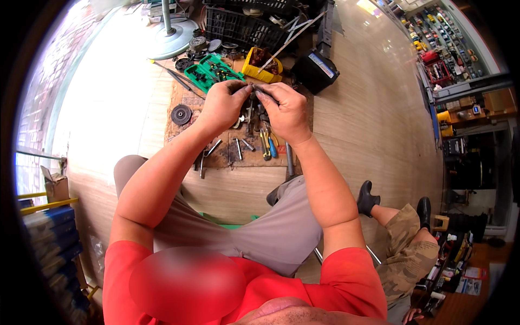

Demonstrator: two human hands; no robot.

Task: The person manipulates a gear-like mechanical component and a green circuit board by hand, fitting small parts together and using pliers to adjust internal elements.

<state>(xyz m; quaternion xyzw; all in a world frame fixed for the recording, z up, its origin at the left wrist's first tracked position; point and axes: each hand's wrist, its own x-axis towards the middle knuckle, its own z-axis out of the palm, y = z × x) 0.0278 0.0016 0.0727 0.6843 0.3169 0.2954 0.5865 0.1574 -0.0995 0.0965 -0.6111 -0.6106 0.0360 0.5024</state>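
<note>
Both arms reach forward over a stained cardboard mat. My left hand and my right hand meet fingertip to fingertip, each closed in a pinch. A small dark piece seems to be between the fingers, too small and covered to name. The fingertips look blackened. Below the hands lie metal parts, pliers with yellow handles, a tool with blue handles and a metal socket tool. A dark round pulley-like disc rests left of my left wrist.
Beyond the hands are a green tool case, a yellow bin of dark parts and a black battery. Farther back stand a black crate and a round stand base. Someone in camouflage trousers sits at right.
</note>
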